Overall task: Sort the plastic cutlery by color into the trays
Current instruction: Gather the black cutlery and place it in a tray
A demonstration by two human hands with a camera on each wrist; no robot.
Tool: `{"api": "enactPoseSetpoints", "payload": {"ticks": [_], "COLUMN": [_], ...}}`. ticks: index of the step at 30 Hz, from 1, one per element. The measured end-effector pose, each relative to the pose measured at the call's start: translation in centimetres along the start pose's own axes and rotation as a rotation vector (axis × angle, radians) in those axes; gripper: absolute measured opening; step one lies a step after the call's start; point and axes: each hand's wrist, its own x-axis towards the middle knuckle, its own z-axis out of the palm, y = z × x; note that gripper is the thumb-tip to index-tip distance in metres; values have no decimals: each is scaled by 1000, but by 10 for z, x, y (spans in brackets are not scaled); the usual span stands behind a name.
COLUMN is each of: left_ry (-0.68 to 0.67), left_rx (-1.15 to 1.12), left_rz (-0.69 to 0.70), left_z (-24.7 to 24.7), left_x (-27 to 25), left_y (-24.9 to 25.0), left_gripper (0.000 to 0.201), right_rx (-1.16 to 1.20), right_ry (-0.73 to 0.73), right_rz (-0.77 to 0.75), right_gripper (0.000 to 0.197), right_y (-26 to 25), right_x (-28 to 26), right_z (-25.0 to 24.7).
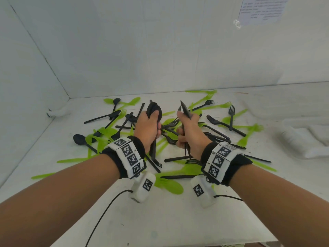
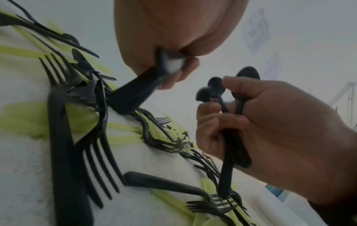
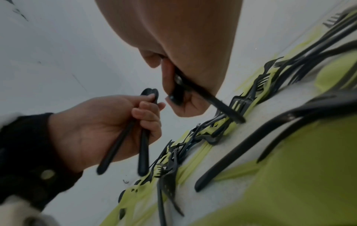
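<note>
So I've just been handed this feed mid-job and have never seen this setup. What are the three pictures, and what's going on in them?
There is no machine here: a person works with bare hands. The checkered wristbands carry small cameras.

The big picture comes from a camera on the person's head, looking down at both hands. The other two come from the wrists, each looking along its own hand, which fills the top of the picture, towards the other hand.

On the white table lies a mixed heap of green cutlery and black cutlery, forks and spoons among it. The pale blurred shapes at the right may be the trays.

The left hand grips a bunch of black spoons. The right hand also grips black pieces; the left wrist view shows spoon bowls among them.
</note>
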Motion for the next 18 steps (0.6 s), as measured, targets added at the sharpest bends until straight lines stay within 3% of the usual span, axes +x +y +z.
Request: {"api": "enactPoseSetpoints", "payload": {"ticks": [2, 7, 12, 15, 18], "left_ry": [-11, -92, -78, -74, -38], "left_rx": [42, -63, -60, -46, -130], "left_rz": [49, -48, -17, -17, -105], "left_z": [6, 23, 25, 27, 29], "left_x": [-2, -17, -21, -22, -21], "left_y": [1, 10, 11, 6, 3], "left_gripper": [27, 38, 21, 22, 19], "right_rx": [-17, -121, -125, -173, -196], "right_ry": [-90, -163, -184, -175, -112], "right_rz": [-48, -130, -190, -225, -288], "right_gripper": [16, 25, 28, 28, 25], "right_y": [-1, 6, 6, 3, 2], "right_x": [-3, -7, -2, 0, 2], "right_z": [4, 15, 4, -4, -10]}}
